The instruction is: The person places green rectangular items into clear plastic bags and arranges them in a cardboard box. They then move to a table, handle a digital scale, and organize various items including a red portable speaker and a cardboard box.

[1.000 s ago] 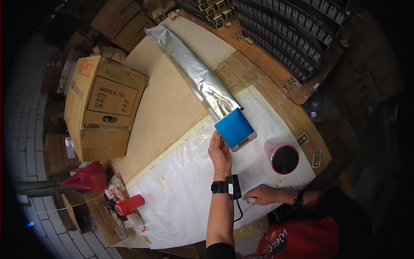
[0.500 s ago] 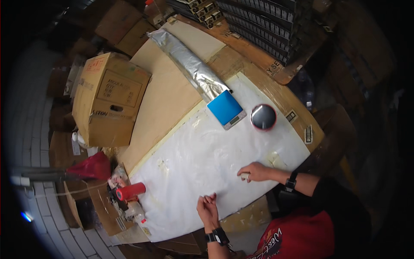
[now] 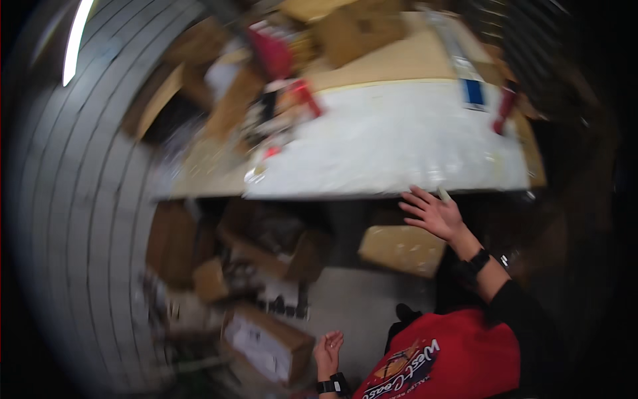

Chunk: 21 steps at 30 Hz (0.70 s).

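Note:
My right hand (image 3: pixel 435 214) is open at the front edge of the white-covered table (image 3: pixel 399 146), its fingers spread and nothing in them. A pale wrap covers its thumb. Lower down, beside an open cardboard box (image 3: pixel 300 342) on the floor, my left hand (image 3: pixel 329 349) is raised with loosely curled fingers and nothing visible in it. A black band is on each wrist. At the table's far right lie a blue-topped scale (image 3: pixel 474 93) and a dark red cylinder (image 3: pixel 506 106), both blurred.
A red cylinder (image 3: pixel 308 98) lies amid clutter at the table's left end. A large carton (image 3: pixel 359 30) and a silver roll (image 3: pixel 446 40) are at the back. Several cartons fill the space under the table, and a taped brown box (image 3: pixel 403 250) is below my right hand.
The view has swung down and left, bringing the floor boxes and brick wall into sight. My right hand's fingers have spread; my left hand is now below the table edge, beside a box.

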Motion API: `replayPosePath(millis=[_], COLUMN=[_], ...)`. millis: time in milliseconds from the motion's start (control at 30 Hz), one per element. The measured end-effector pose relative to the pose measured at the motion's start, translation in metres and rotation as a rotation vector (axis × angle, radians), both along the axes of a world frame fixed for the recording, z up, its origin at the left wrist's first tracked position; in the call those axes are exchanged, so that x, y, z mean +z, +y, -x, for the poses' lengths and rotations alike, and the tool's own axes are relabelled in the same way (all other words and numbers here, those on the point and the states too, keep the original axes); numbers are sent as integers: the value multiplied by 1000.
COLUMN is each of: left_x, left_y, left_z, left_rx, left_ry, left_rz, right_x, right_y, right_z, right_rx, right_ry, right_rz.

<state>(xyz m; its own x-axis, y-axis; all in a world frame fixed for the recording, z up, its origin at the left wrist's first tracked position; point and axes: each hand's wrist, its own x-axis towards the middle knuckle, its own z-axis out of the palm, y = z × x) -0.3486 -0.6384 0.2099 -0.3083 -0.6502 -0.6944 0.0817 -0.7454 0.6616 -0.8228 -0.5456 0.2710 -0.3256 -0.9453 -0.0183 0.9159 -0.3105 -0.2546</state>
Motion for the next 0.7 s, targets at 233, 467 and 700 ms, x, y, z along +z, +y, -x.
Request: replayPosePath(millis=[233,467,700], left_x=[17,-30,-48], left_y=[143,223,146], left_z=[-284,-304,-284], left_rx=[678,709,637], left_ry=[-311,-141,-222], left_rz=[-81,-174,-265], right_x=[-38,-172,-232], right_y=[-76,-54,-29], right_z=[-203,-176,-100], right_rx=[1205,999,1305], right_ry=[2440,2138,2029], right_rz=[-325,-341,-1306])
